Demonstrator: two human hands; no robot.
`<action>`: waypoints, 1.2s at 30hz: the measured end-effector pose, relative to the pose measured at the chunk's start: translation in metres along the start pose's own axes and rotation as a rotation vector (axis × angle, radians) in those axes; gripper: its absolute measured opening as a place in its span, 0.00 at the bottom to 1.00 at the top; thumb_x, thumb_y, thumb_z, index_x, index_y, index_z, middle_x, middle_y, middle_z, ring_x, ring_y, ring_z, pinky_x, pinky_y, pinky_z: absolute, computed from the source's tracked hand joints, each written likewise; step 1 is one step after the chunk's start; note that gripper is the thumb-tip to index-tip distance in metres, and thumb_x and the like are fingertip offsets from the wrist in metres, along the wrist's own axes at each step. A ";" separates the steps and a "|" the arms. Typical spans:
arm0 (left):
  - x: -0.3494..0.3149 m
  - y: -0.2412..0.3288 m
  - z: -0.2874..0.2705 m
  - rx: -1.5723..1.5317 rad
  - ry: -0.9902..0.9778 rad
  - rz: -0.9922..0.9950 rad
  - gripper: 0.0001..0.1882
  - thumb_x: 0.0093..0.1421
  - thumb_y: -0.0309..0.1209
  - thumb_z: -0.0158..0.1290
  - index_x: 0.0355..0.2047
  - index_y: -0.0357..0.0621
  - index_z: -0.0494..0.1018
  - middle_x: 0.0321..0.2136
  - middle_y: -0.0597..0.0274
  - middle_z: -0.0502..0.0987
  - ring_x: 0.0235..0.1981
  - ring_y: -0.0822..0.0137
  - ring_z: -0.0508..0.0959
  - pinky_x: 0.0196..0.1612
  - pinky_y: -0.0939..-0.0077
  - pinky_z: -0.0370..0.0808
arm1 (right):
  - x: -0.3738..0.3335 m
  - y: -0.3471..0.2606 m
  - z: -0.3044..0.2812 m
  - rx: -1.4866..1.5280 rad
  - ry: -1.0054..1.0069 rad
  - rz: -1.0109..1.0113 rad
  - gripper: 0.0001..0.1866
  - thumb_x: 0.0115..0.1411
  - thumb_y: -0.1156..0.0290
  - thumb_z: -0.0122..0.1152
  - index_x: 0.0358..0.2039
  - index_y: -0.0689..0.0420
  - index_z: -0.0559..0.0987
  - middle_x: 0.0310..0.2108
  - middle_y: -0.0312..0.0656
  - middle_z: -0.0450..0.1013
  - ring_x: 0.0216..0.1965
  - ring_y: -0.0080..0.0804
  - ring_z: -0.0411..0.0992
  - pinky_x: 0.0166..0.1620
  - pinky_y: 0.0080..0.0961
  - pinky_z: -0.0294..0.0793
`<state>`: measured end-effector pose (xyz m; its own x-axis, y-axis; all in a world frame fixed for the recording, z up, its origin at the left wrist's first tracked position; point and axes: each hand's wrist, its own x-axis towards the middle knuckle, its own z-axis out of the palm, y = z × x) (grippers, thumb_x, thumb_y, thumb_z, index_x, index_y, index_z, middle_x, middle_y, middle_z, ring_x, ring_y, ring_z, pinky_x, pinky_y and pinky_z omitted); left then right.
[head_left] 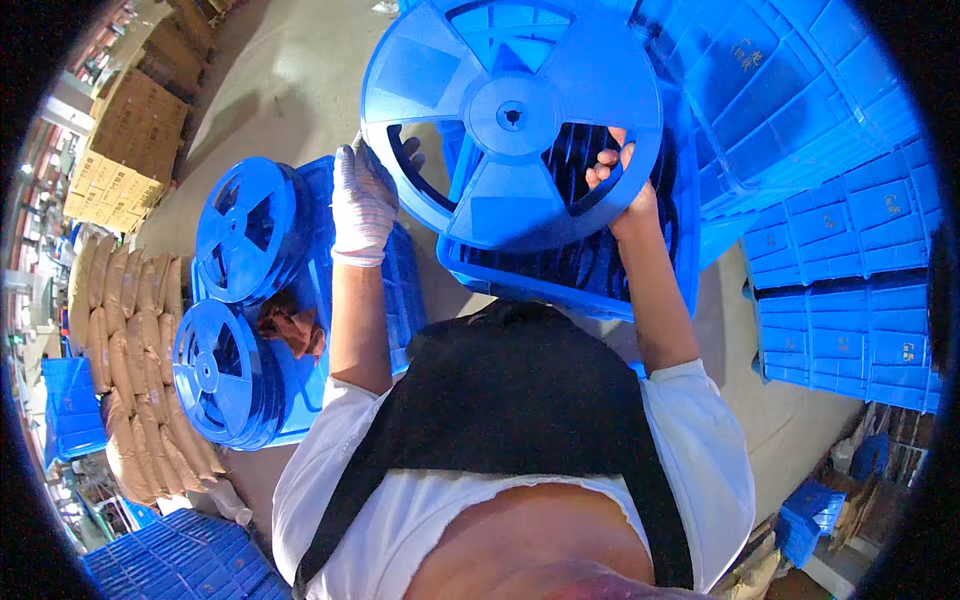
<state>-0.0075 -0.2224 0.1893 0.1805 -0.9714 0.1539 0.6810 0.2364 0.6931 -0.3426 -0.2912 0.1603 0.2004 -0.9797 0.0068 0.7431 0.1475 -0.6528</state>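
Observation:
A large round blue plastic reel [512, 195] with cut-out windows and a small hub hole is held up in front of me. My left hand [362, 205], in a white glove, grips the reel's left edge; part of its fingers shows through a window and the rest is hidden behind the rim. Bare, my right hand [630, 190] grips the right rim, its fingers curled through another window. Below the reel stands a blue crate [570, 298] with dark, slatted-looking contents, partly covered by the reel.
Left of me, two stacks of blue reels [245, 230] rest on a blue surface [300, 400] beside a reddish-brown cloth [292, 328]. Stacked blue crates [840, 240] stand at the right. Filled brown sacks [130, 350] and cardboard boxes [130, 150] are piled at the far left.

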 end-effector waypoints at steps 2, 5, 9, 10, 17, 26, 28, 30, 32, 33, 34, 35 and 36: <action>-0.001 -0.001 0.006 0.006 0.011 -0.010 0.37 0.64 0.56 0.43 0.62 0.39 0.59 0.58 0.49 0.67 0.57 0.47 0.69 0.60 0.47 0.65 | -0.001 -0.005 0.002 -0.027 -0.004 -0.023 0.28 0.63 0.56 0.58 0.60 0.55 0.67 0.32 0.41 0.75 0.27 0.29 0.73 0.39 0.36 0.78; 0.000 -0.007 0.006 -0.023 -0.018 -0.085 0.37 0.65 0.56 0.42 0.63 0.40 0.58 0.60 0.49 0.66 0.59 0.49 0.67 0.62 0.48 0.62 | -0.005 -0.024 -0.004 -0.148 -0.036 -0.062 0.29 0.64 0.56 0.57 0.60 0.58 0.66 0.29 0.38 0.74 0.26 0.28 0.71 0.36 0.32 0.75; -0.001 -0.041 0.005 0.129 0.013 -0.158 0.35 0.67 0.51 0.40 0.65 0.39 0.54 0.63 0.50 0.61 0.64 0.51 0.61 0.67 0.55 0.55 | -0.041 -0.106 -0.010 -0.390 0.082 -0.305 0.23 0.63 0.62 0.51 0.56 0.57 0.69 0.23 0.39 0.70 0.21 0.30 0.70 0.29 0.33 0.76; -0.003 -0.048 0.006 0.251 0.012 -0.157 0.33 0.68 0.48 0.40 0.66 0.39 0.54 0.64 0.50 0.60 0.65 0.51 0.60 0.67 0.56 0.55 | -0.057 -0.123 -0.004 -0.440 0.183 -0.418 0.22 0.63 0.62 0.50 0.55 0.57 0.69 0.22 0.38 0.69 0.20 0.31 0.69 0.29 0.32 0.74; -0.019 -0.142 0.003 1.156 -0.363 0.077 0.20 0.62 0.26 0.51 0.55 0.39 0.70 0.51 0.49 0.75 0.54 0.55 0.73 0.60 0.67 0.66 | -0.121 -0.150 -0.028 -0.638 0.670 -0.637 0.19 0.69 0.58 0.47 0.53 0.58 0.69 0.24 0.38 0.70 0.22 0.28 0.70 0.26 0.26 0.73; -0.025 -0.200 -0.018 1.810 -0.778 0.149 0.24 0.60 0.41 0.50 0.56 0.51 0.70 0.60 0.52 0.68 0.63 0.48 0.64 0.66 0.52 0.55 | -0.130 -0.085 -0.053 -1.003 0.899 -0.481 0.16 0.72 0.60 0.43 0.45 0.60 0.72 0.28 0.41 0.74 0.22 0.27 0.72 0.25 0.24 0.73; -0.025 -0.202 -0.021 1.804 -0.771 0.188 0.23 0.59 0.40 0.50 0.55 0.50 0.70 0.59 0.52 0.69 0.62 0.49 0.64 0.66 0.53 0.55 | -0.129 -0.071 -0.046 -0.802 0.863 -0.400 0.16 0.72 0.60 0.42 0.45 0.60 0.72 0.28 0.41 0.74 0.21 0.26 0.71 0.24 0.25 0.73; -0.024 -0.199 -0.019 1.804 -0.759 0.237 0.22 0.60 0.40 0.50 0.54 0.50 0.71 0.58 0.52 0.70 0.62 0.50 0.65 0.66 0.53 0.56 | -0.118 -0.061 -0.052 -0.837 0.815 -0.381 0.14 0.72 0.61 0.42 0.45 0.58 0.70 0.25 0.40 0.72 0.20 0.27 0.71 0.23 0.25 0.74; -0.027 -0.192 -0.012 1.803 -0.749 0.312 0.22 0.59 0.39 0.50 0.53 0.49 0.71 0.56 0.52 0.71 0.61 0.51 0.66 0.65 0.54 0.56 | -0.106 -0.048 -0.058 -0.834 0.798 -0.371 0.14 0.72 0.62 0.43 0.46 0.58 0.71 0.24 0.37 0.70 0.20 0.26 0.71 0.23 0.23 0.73; -0.029 -0.188 -0.010 1.803 -0.742 0.349 0.21 0.59 0.39 0.51 0.52 0.49 0.72 0.55 0.53 0.72 0.60 0.51 0.67 0.65 0.54 0.57 | -0.102 -0.044 -0.059 -0.828 0.780 -0.318 0.14 0.72 0.62 0.43 0.46 0.58 0.71 0.23 0.37 0.68 0.20 0.25 0.70 0.23 0.23 0.73; -0.031 -0.183 -0.008 1.803 -0.743 0.361 0.21 0.58 0.38 0.51 0.52 0.49 0.72 0.54 0.53 0.72 0.59 0.51 0.67 0.64 0.54 0.57 | -0.098 -0.040 -0.055 -0.823 0.763 -0.264 0.14 0.72 0.62 0.43 0.47 0.58 0.72 0.23 0.36 0.67 0.20 0.23 0.69 0.23 0.23 0.73; -0.034 -0.177 -0.006 1.803 -0.743 0.373 0.21 0.58 0.37 0.51 0.51 0.49 0.72 0.53 0.54 0.73 0.59 0.52 0.68 0.64 0.55 0.58 | -0.092 -0.033 -0.053 -0.805 0.792 -0.220 0.14 0.72 0.62 0.43 0.47 0.58 0.72 0.22 0.35 0.66 0.19 0.23 0.67 0.24 0.23 0.73; -0.036 -0.173 -0.006 1.805 -0.742 0.384 0.20 0.58 0.36 0.51 0.51 0.48 0.72 0.53 0.54 0.73 0.58 0.52 0.68 0.64 0.55 0.58 | -0.084 -0.025 -0.054 -0.787 0.819 -0.175 0.14 0.72 0.62 0.43 0.48 0.57 0.72 0.22 0.35 0.65 0.19 0.22 0.65 0.24 0.23 0.73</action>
<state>-0.1278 -0.2280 0.0599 -0.4852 -0.8133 0.3212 -0.7779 0.5692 0.2662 -0.4125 -0.2199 0.1354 -0.5558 -0.8153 -0.1623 0.0574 0.1571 -0.9859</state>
